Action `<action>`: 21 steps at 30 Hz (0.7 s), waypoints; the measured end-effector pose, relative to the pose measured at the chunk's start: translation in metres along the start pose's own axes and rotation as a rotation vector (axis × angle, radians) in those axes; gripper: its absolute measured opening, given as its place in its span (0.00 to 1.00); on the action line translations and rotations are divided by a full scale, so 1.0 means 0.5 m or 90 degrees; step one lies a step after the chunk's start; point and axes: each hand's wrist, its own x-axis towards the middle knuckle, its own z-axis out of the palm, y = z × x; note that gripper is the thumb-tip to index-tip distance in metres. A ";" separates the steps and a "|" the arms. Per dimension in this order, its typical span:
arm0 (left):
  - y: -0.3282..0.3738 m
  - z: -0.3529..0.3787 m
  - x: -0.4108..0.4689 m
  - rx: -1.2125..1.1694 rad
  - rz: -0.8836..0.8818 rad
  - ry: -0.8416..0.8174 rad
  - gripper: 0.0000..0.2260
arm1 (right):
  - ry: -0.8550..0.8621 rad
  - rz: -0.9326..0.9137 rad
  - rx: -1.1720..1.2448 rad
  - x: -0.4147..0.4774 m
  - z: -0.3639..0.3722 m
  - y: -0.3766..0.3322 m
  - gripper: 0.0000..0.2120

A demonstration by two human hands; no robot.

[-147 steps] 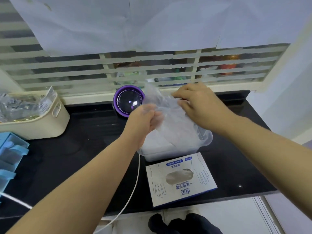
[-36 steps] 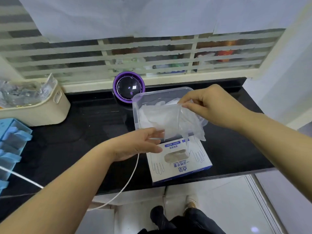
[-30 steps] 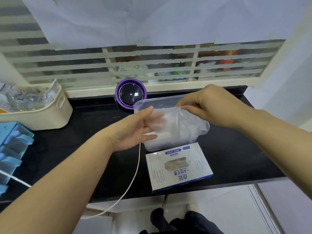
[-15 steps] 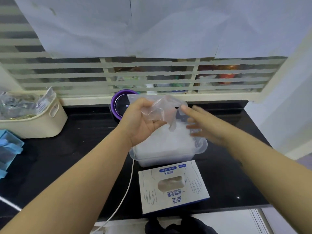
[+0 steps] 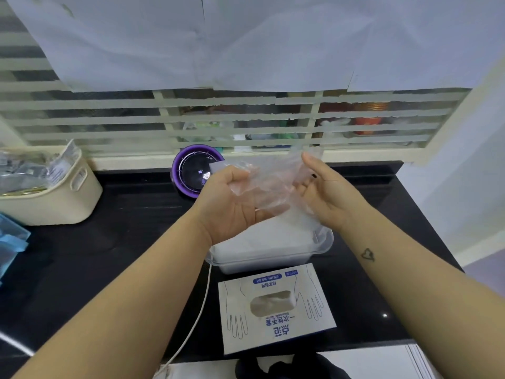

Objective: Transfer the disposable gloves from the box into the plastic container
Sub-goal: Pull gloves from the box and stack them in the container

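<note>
Head view: left hand (image 5: 232, 206) palm-up, fingers curled round crumpled thin clear plastic disposable glove (image 5: 269, 181), held above clear rectangular plastic container (image 5: 326, 243). Right hand (image 5: 329, 199) loosely spread, palm facing left, fingers against same glove, no evident pinch. Container on black tabletop (image 5: 114, 242), holding white stack of gloves (image 5: 262, 242). White cardboard glove box (image 5: 276, 310) flat just in front of container, oval slot up, film visible inside. Round purple gadget (image 5: 195, 170) behind, cream plastic basket (image 5: 54, 201) far left, white cable (image 5: 195, 321) left of box.

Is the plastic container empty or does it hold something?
Filled: a stack of translucent gloves lies inside the plastic container, reaching near its rim.
</note>
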 end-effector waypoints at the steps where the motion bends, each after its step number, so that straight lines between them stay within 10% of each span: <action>1: -0.001 -0.009 -0.001 0.010 -0.002 0.010 0.23 | 0.008 -0.010 0.008 0.004 -0.004 -0.003 0.18; 5: -0.013 -0.044 -0.004 0.085 -0.017 0.068 0.20 | 0.020 -0.003 -0.101 0.016 -0.031 -0.001 0.03; 14: -0.049 -0.113 0.013 0.239 0.053 0.392 0.21 | 0.219 -0.081 -0.662 0.064 -0.087 0.046 0.09; 21: -0.068 -0.102 -0.009 0.867 0.478 0.526 0.28 | 0.202 -0.152 -0.921 0.066 -0.083 0.077 0.04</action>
